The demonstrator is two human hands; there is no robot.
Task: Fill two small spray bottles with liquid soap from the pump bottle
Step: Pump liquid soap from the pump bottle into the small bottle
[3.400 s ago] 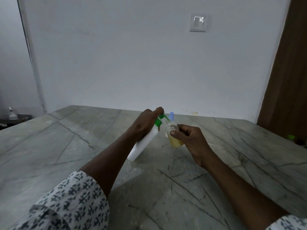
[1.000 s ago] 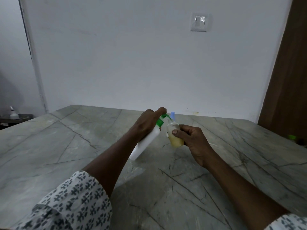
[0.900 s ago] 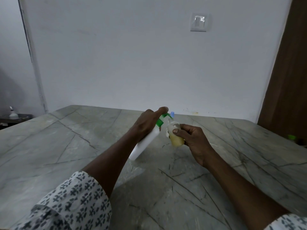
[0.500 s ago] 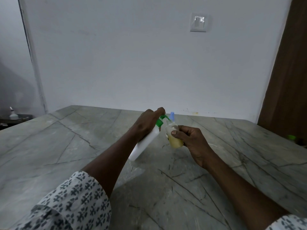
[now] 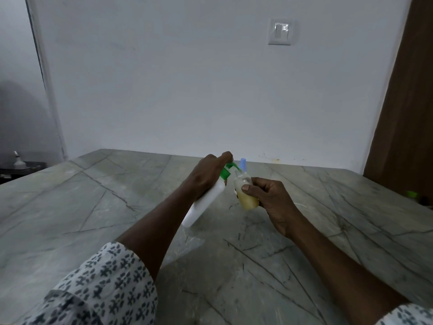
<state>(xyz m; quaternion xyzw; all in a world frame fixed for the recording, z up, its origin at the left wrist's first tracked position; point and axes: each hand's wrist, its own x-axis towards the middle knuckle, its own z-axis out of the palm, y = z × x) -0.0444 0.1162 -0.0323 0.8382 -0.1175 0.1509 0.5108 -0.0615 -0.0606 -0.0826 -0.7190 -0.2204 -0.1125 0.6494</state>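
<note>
Now we hold the white pump bottle (image 5: 206, 204) tilted over the tabletop (image 5: 105, 207), our left hand (image 5: 207, 175) wrapped round its neck, one finger atop the green pump. Just right of it, our right hand (image 5: 269, 199) clamps its fingers round the small spray bottle (image 5: 247, 199), part-full of yellow soap.

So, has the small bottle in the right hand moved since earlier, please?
No; measured against the wall switch, the small spray bottle holds the same spot above the stone table.
</note>
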